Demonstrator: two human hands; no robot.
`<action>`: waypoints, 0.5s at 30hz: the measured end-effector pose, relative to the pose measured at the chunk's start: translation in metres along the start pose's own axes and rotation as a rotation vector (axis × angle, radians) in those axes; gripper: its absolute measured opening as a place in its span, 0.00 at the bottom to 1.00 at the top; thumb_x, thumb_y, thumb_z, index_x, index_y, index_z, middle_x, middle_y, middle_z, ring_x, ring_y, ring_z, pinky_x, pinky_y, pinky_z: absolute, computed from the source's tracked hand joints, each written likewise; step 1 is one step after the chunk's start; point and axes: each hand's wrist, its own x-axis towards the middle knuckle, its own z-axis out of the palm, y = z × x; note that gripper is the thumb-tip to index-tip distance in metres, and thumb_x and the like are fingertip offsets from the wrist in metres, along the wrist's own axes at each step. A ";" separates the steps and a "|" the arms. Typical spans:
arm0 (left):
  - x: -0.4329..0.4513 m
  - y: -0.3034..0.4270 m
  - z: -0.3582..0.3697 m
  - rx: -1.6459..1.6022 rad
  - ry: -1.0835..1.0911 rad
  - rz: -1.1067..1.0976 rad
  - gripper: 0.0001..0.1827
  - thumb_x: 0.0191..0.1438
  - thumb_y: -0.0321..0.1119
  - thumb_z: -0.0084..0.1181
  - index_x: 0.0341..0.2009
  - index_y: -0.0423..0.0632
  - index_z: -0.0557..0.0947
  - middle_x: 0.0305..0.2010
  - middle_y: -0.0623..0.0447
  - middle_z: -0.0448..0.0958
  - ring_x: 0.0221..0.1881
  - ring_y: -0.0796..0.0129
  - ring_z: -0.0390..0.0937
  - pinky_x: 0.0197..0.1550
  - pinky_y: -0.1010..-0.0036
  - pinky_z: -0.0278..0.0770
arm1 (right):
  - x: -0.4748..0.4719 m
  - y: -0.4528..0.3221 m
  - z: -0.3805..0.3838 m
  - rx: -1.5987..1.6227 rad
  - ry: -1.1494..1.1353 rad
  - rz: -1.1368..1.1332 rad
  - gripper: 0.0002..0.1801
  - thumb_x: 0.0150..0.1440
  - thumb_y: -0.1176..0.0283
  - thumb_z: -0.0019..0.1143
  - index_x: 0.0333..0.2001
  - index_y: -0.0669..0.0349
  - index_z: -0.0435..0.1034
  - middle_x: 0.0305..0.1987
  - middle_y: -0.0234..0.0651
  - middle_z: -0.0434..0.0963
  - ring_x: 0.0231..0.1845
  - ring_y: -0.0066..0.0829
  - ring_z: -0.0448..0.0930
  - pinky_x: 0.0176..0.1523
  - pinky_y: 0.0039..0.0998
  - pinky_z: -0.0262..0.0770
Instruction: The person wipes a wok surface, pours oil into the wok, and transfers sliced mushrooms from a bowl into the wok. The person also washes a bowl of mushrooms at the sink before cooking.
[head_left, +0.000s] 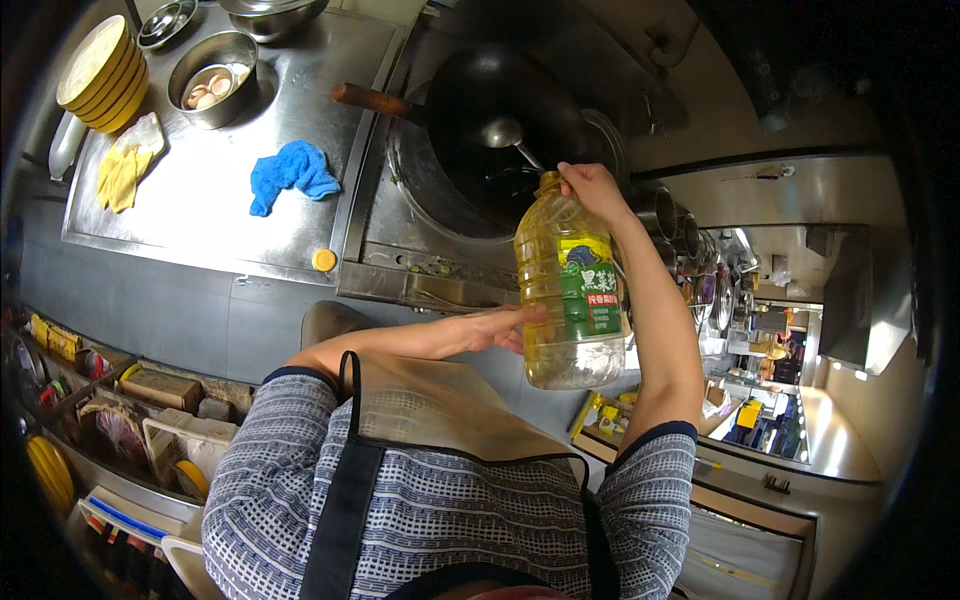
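Note:
A large clear-yellow plastic oil bottle (541, 289) with a green and yellow label is held upright in front of me, its cap off. My right hand (591, 189) grips it at the neck. Against its lower left side rests my left hand (496, 328), with some fingers seen through or hidden by the plastic. Just beyond the bottle, a dark wok (469, 112) with a wooden handle (375, 99) sits on the stove. Inside the wok lies a metal ladle (501, 133), its handle running behind the bottle neck. A yellow cap (324, 260) lies on the counter's front edge.
The steel counter (300, 82) at left bears a blue cloth (292, 176), yellow gloves (124, 176), stacked yellow bowls (105, 75) and a steel pot (184, 56) holding eggshells (210, 90). Packed shelves (142, 420) stand at lower left. Metal pots (667, 217) line the right.

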 end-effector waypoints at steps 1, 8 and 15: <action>-0.002 0.002 0.003 0.006 0.009 -0.001 0.28 0.59 0.54 0.44 0.57 0.48 0.67 0.52 0.54 0.74 0.45 0.73 0.76 0.46 0.78 0.74 | 0.000 0.002 0.000 -0.008 -0.005 -0.006 0.25 0.57 0.51 0.47 0.17 0.60 0.71 0.13 0.33 0.69 0.18 0.26 0.69 0.27 0.30 0.64; -0.014 0.011 0.012 0.076 0.054 -0.002 0.31 0.57 0.57 0.46 0.57 0.48 0.67 0.51 0.54 0.75 0.46 0.72 0.76 0.46 0.77 0.75 | 0.000 0.005 -0.001 0.021 -0.038 0.003 0.26 0.57 0.51 0.46 0.18 0.60 0.72 0.14 0.32 0.69 0.18 0.25 0.70 0.27 0.29 0.64; -0.013 0.007 0.008 0.073 0.052 -0.007 0.32 0.57 0.57 0.47 0.58 0.49 0.67 0.53 0.52 0.73 0.48 0.70 0.75 0.50 0.73 0.73 | 0.001 0.002 0.001 0.012 -0.026 -0.001 0.26 0.57 0.51 0.46 0.18 0.60 0.72 0.14 0.32 0.69 0.18 0.25 0.70 0.27 0.29 0.64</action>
